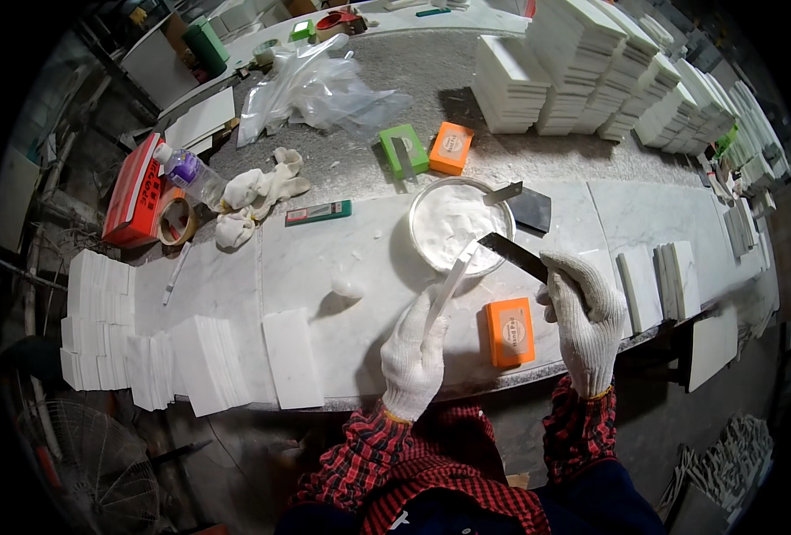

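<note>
Marble bench [302,259] neighbours a fan [101,473]. Fingers closed, left hand [413,357] holds a white tile [453,285], right hand [587,312] a dark scraper [516,255].

The white-gloved left hand [413,355] holds a thin white stone tile [450,287] edge-on. The white-gloved right hand [584,310] grips a flat dark blade [515,258], its tip at the tile's far end (touching or not, I cannot tell), before a round tub [415,238] of smooth white paste [453,218].

Near orange block [510,333] bears printed lettering; red box [135,198], seemingly, characters.
</note>
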A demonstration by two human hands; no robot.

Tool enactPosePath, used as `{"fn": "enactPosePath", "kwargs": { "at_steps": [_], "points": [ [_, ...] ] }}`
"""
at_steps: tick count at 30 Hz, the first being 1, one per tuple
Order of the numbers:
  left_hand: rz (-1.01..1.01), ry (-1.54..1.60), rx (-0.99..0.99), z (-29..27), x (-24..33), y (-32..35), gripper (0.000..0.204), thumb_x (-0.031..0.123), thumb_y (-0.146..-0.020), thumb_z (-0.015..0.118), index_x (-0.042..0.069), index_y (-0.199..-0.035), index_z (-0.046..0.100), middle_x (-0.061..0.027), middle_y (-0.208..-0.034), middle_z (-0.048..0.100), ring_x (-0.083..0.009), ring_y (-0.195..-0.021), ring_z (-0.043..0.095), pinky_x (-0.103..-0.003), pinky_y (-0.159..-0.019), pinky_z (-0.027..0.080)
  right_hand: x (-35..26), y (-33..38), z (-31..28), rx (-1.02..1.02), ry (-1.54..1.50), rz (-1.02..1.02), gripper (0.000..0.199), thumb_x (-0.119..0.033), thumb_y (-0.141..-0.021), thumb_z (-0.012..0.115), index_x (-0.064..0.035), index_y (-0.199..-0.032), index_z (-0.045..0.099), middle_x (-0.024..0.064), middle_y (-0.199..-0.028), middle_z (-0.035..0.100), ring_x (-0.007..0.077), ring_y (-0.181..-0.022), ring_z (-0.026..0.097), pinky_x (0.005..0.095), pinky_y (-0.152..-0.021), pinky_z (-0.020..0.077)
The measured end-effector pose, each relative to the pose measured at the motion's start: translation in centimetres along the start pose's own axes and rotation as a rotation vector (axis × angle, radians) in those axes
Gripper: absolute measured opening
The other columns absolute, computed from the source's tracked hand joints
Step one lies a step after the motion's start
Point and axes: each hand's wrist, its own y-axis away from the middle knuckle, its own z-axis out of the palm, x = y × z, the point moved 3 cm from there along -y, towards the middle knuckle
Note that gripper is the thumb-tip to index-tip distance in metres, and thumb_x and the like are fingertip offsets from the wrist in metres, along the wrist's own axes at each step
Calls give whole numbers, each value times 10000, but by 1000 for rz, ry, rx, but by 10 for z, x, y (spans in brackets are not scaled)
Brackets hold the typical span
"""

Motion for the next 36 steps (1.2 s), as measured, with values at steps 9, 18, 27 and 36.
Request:
{"fn": "enactPosePath", "kwargs": {
  "at_steps": [9,18,27,36],
  "points": [
    [22,22,19,-17,-2,14,367,58,-927,699,-37,-1275,634,-229,-1177,701,-359,-1058,711,-388,-903,570,32,-16,16,-80,54,56,243,-46,-975,584,28,-1177,697,76,-862,705,96,-727,662,242,-619,508],
    [-105,151,-114,-37,-12,26,358,98,-972,648,-10,-1312,628,-209,-1172,706,-309,-1052,714,-362,-896,559,62,-9,46,-115,-280,250,272,-157,-1014,591,3,-1206,697,38,-856,688,58,-681,600,206,-592,470],
    [-106,253,-201,-47,-14,30,376,59,-958,652,9,-1329,610,-197,-1227,690,-301,-1108,697,-352,-928,544,50,9,83,-124,-398,322,307,-179,-1008,596,-12,-1252,680,20,-863,667,53,-673,569,201,-589,445],
    [22,187,-243,-66,-17,31,419,-4,-886,692,61,-1291,604,-161,-1196,704,-356,-992,712,-370,-825,582,32,36,82,-66,-292,222,279,-139,-997,609,8,-1222,684,34,-899,681,69,-675,601,208,-600,483]
  ]
}}
